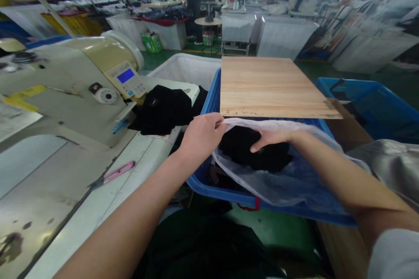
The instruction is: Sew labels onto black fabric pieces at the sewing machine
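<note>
Bare forearms (pixel 137 218) stretch to a translucent plastic bag (pixel 301 185) in a blue basket (pixel 209 189). The left hand (pixel 203 133) pinches the bag's rim, apparently keeping it open; the right hand (pixel 271 138) rests its thumb on black fabric (pixel 252 160) inside, fingers hidden, its grip unclear.

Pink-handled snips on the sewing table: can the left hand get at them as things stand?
Probably yes: the pink-handled snips lie uncovered on the sewing table, nothing visible blocking them. But the left hand is pinching the plastic bag's edge, so it would likely need to let go first.
</note>
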`<state>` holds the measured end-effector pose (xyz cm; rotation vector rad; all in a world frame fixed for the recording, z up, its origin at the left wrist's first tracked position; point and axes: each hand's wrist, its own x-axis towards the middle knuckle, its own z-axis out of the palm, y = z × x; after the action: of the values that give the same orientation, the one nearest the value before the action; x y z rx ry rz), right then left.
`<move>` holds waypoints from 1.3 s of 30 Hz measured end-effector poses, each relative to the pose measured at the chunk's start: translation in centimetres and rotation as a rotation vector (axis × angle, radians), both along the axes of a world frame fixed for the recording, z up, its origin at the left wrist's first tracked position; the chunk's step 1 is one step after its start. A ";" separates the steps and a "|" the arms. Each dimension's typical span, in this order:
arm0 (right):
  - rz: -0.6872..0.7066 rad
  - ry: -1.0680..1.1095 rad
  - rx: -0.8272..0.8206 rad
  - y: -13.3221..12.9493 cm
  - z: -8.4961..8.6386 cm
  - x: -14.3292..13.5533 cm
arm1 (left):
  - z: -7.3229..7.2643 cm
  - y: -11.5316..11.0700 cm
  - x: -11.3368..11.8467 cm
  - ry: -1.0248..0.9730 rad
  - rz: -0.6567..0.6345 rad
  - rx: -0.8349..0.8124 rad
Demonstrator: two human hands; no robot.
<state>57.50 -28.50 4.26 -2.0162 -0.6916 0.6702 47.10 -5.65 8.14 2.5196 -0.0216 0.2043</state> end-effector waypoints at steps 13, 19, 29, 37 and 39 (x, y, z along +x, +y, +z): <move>0.038 0.438 0.511 5.3 6.9 -5.6 | -1.9 0.6 -9.8 0.090 -0.072 -1.352; 0.226 0.536 0.407 13.4 6.3 -11.1 | -1.7 3.6 -16.2 -0.018 0.136 -1.610; 0.687 -0.604 0.053 24.4 0.9 -16.9 | -4.7 5.2 -30.0 -0.251 0.936 -1.492; 0.662 -0.857 -0.024 32.1 -2.9 -18.7 | -5.0 7.4 -31.7 -0.310 0.968 -1.523; 0.608 -0.858 -0.031 32.7 -3.1 -18.7 | -5.1 7.8 -31.3 -0.310 0.950 -1.534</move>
<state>38.76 4.16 1.11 -2.0904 -1.8462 0.0918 15.80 2.15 3.07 0.8016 0.8561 0.6564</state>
